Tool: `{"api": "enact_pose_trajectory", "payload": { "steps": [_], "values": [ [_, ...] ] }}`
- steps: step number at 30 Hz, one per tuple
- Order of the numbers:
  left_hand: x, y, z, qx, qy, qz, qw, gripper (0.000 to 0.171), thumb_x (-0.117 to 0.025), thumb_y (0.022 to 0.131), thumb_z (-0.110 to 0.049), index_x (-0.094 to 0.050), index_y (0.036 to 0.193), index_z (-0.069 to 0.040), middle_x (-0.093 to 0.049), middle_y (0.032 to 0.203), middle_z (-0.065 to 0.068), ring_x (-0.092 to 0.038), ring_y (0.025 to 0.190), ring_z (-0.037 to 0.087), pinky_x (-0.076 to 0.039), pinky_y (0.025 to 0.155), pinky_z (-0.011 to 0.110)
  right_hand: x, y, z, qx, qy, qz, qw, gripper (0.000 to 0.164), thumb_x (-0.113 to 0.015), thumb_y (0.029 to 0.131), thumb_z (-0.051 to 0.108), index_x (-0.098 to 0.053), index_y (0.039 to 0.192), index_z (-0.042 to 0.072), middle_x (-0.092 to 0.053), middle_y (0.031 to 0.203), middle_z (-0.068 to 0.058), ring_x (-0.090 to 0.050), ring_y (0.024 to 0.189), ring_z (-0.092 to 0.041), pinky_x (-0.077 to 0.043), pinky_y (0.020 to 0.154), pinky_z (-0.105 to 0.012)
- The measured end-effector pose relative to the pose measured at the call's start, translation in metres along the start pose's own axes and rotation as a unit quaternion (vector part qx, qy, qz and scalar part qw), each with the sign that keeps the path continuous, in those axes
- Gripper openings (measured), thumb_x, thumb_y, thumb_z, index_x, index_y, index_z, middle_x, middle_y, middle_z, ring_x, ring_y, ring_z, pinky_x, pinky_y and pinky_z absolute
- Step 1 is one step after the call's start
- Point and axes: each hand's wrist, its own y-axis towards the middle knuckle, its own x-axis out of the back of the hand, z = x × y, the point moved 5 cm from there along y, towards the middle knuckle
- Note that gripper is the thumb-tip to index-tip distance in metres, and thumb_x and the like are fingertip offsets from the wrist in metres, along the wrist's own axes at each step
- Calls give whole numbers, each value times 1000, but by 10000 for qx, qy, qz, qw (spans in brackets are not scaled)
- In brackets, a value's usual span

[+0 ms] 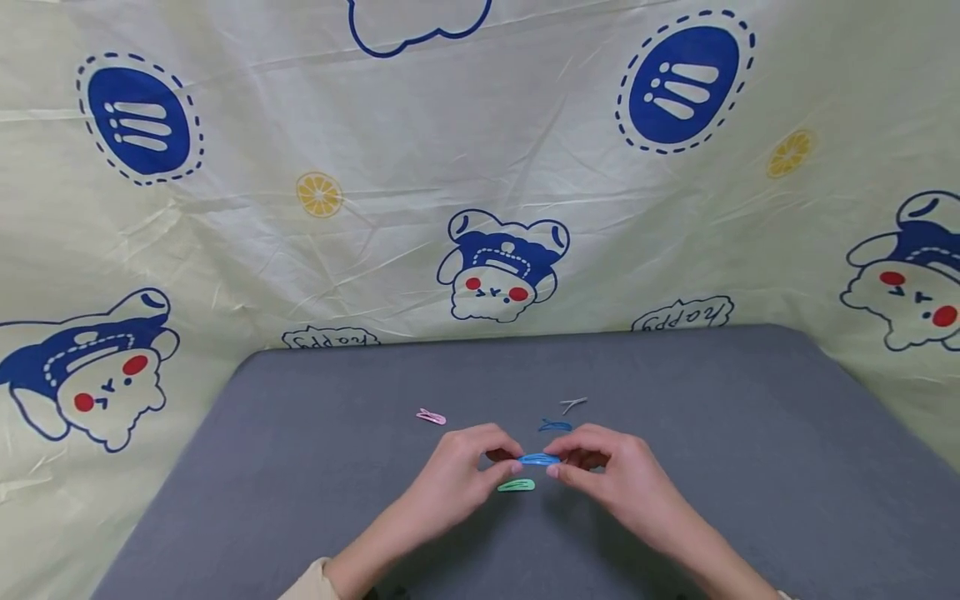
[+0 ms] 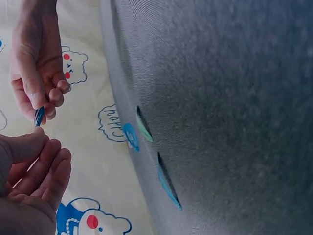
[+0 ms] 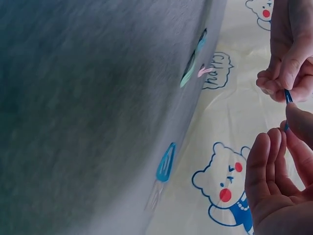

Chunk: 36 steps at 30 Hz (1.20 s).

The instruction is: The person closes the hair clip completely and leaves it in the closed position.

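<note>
A blue snap hair clip (image 1: pixel 539 459) is held level above the table between both hands. My left hand (image 1: pixel 470 467) pinches one end with thumb and forefinger; my right hand (image 1: pixel 617 472) pinches the other. In the left wrist view the left hand (image 2: pixel 34 181) is the lower one and the right hand (image 2: pixel 40 63) the upper. Just below the hands in the head view lies a green hair clip (image 1: pixel 517 485). Behind the right hand lies a darker blue clip (image 1: pixel 555 425). A light blue clip (image 2: pixel 168 186) shows near the green one in the left wrist view.
A pink hair clip (image 1: pixel 431 416) lies beyond the left hand, and a grey clip (image 1: pixel 573 404) with spread arms lies behind the darker blue one. The grey table (image 1: pixel 337 467) reaches back to a printed cloth (image 1: pixel 390 250).
</note>
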Motion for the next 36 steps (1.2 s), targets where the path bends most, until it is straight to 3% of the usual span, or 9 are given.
{"api": "enact_pose_trajectory", "payload": {
  "steps": [6, 9, 20, 28, 36],
  "values": [
    [-8, 9, 11, 386, -192, 340, 9985, 7, -74, 88, -10, -74, 95, -12, -64, 87, -14, -60, 82, 1, -53, 79, 31, 4, 4, -9, 84, -195, 145, 9997, 12, -78, 86, 23, -74, 97, 27, -65, 87, 10, -61, 76, -11, -53, 70, -29],
    [-13, 14, 17, 489, -185, 517, 9973, 5, -74, 88, -10, -74, 93, -12, -64, 85, -15, -59, 80, 1, -52, 78, 27, 6, 5, -13, -9, -307, 279, 9991, 12, -78, 86, 23, -74, 97, 26, -65, 86, 10, -61, 75, -11, -53, 70, -29],
    [-30, 34, 19, 212, 392, 1104, 9929, 7, -76, 86, -7, -70, 85, -12, -58, 78, -13, -54, 72, 0, -46, 67, 17, 15, 12, -32, -37, -442, 813, 9957, 11, -76, 87, 25, -74, 98, 20, -66, 85, 8, -60, 73, -10, -51, 64, -28],
    [-41, 39, 31, 889, -415, 1341, 9861, 5, -75, 87, -5, -72, 84, -8, -62, 73, -9, -55, 66, 3, -48, 63, 20, 16, 14, -43, 19, -600, 1059, 9926, 11, -76, 87, 24, -74, 97, 20, -65, 83, 8, -61, 73, -9, -51, 65, -28],
    [-52, 43, 40, 865, -9, 1560, 9840, 9, -77, 86, -8, -71, 80, -12, -59, 69, -12, -51, 63, 0, -43, 59, 18, 14, 18, -52, 47, -544, 1384, 9889, 12, -77, 86, 19, -75, 97, 14, -67, 84, 8, -61, 73, -8, -51, 64, -27]
  ]
}}
